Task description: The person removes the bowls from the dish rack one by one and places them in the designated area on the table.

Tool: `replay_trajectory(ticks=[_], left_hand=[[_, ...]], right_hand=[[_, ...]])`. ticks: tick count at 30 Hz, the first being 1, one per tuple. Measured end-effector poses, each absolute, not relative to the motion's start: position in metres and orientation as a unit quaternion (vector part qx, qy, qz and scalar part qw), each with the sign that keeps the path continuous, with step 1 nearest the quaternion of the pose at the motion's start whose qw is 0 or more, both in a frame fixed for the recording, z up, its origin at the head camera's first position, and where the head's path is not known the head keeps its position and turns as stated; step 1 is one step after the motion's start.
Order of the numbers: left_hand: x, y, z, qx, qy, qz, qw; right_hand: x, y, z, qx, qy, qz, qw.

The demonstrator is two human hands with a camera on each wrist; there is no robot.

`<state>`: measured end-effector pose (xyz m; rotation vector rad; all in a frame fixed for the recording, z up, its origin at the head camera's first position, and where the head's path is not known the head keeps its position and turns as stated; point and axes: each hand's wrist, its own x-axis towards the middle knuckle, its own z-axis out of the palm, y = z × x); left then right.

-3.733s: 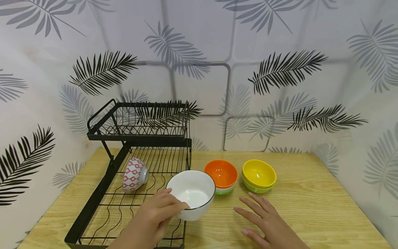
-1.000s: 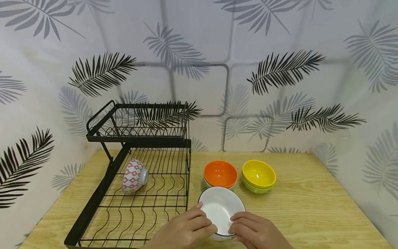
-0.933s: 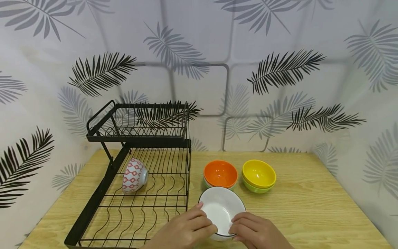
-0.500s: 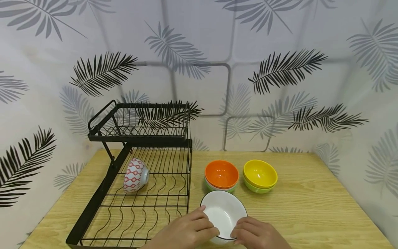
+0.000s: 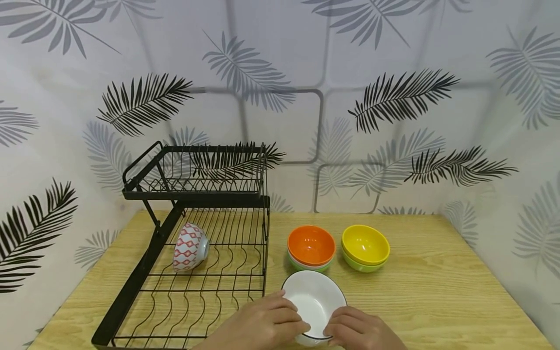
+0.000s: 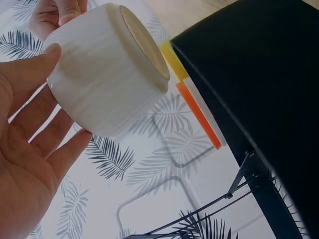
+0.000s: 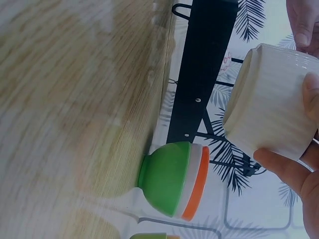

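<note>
A white bowl (image 5: 312,296) with a dark rim is held between both hands at the front middle, its inside facing up toward the head camera. My left hand (image 5: 264,323) grips its near left rim, the fingers inside and the thumb on the outer wall, as the left wrist view shows. On the near right rim, my right hand (image 5: 363,328) pinches the wall with the fingertips inside. In the right wrist view the bowl's base (image 7: 239,92) is raised off the tabletop. Just behind it stands an orange bowl (image 5: 311,245), stacked on a white and a green one.
A black two-tier dish rack (image 5: 144,267) stands on the left. A red-and-white patterned bowl (image 5: 188,248) leans on its side in the lower tier. Right of the orange stack, a yellow bowl (image 5: 365,243) sits in a green bowl (image 5: 363,266). All stand on a wood-grain table (image 5: 446,291).
Earlier the left hand alone held the white bowl beside the rack, the right hand spread apart. The bowl moved right and nearer, the right hand took its rim, and lately it shifted slightly nearer.
</note>
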<state>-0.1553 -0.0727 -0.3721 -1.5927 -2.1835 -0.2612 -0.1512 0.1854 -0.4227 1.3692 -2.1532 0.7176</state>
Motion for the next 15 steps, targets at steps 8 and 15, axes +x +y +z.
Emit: replay_trajectory(ticks=[8,15], left_hand=[[-0.160,-0.078,-0.366,-0.573,-0.775,-0.125,0.237],[-0.165,-0.091,-0.356,-0.554,-0.759,-0.180,0.292]], right_hand=[[-0.154,0.188,-0.426,0.502,-0.785,0.259,0.254],[-0.157,0.192,-0.429,0.502,-0.794,0.248,0.237]])
